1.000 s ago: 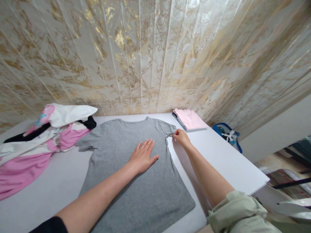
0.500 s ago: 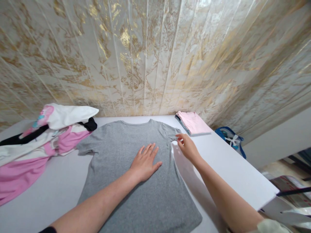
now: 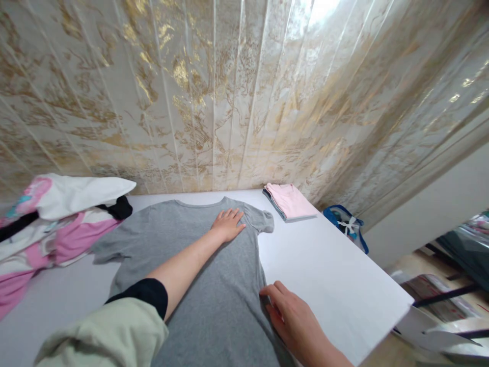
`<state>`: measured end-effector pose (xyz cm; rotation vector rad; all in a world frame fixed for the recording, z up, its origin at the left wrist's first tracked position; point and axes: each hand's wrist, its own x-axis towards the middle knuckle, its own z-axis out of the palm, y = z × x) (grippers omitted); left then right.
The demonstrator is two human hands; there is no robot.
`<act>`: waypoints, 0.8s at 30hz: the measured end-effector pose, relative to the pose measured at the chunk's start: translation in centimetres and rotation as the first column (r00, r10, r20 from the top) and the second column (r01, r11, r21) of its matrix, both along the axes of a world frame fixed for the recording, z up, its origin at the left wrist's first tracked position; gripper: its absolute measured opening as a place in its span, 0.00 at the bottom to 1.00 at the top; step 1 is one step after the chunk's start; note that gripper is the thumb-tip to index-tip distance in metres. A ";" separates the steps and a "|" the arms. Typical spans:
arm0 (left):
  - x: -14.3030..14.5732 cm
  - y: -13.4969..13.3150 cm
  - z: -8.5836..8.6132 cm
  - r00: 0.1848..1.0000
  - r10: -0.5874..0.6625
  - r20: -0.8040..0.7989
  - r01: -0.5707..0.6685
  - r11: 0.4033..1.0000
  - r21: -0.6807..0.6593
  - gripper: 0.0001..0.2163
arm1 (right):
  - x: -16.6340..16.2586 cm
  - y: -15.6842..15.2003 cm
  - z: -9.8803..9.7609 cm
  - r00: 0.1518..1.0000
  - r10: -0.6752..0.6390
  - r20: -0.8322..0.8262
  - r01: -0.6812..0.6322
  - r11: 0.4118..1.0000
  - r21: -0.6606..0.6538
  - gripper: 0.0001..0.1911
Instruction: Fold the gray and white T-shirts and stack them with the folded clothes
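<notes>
Grey T-shirt (image 3: 214, 285) is lying spread out on a white table (image 3: 324, 265). Left hand (image 3: 228, 225) is flat on the shirt near one shoulder, fingers out, gripping nothing. Right hand (image 3: 288, 313) is half curled at the shirt's side edge, can't tell if it's pinching fabric. Folded pink top (image 3: 292, 200) sits near one shirt sleeve, messy clothes pile (image 3: 72, 214) by the other.

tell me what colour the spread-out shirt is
The shirt is grey, showing best in the head view.
</notes>
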<state>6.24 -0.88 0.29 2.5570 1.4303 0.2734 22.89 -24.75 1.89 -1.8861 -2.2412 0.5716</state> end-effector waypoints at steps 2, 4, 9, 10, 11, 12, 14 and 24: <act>0.1 0.6 -1.1 0.999 0.038 0.003 -0.038 0.999 0.014 0.27 | 1.0 0.4 0.8 0.998 -0.002 -0.060 -0.002 0.998 -0.067 0.14; -0.1 0.8 -1.8 0.999 0.052 0.010 -0.052 0.998 0.025 0.27 | 2.6 2.4 1.6 0.994 -0.035 -0.108 0.024 0.994 -0.104 0.11; -0.3 0.8 -2.0 0.998 0.055 0.024 -0.056 0.997 0.043 0.26 | 6.7 13.5 1.7 0.964 -0.229 -0.137 0.249 0.956 0.157 0.13; -0.3 0.7 -2.0 0.998 0.057 0.025 -0.058 0.997 0.047 0.26 | 7.1 16.0 1.3 0.943 -0.294 -0.154 0.320 0.929 0.184 0.14; -0.3 0.6 -2.0 0.998 0.058 0.027 -0.059 0.997 0.051 0.26 | 7.2 18.2 0.9 0.913 -0.365 -0.181 0.398 0.894 0.207 0.14; -0.3 0.4 -2.0 0.998 0.059 0.030 -0.061 0.997 0.055 0.26 | 7.1 20.2 0.4 0.900 -0.389 -0.195 0.427 0.877 0.220 0.15; -0.3 0.1 -1.9 0.997 0.063 0.038 -0.065 0.996 0.060 0.26 | 6.6 23.0 -0.5 0.889 -0.402 -0.221 0.448 0.863 0.233 0.14; 0.3 5.2 0.1 0.968 0.174 0.178 -0.187 0.980 0.061 0.20 | 6.2 25.0 -3.7 0.770 -0.340 -0.540 0.541 0.796 0.270 0.09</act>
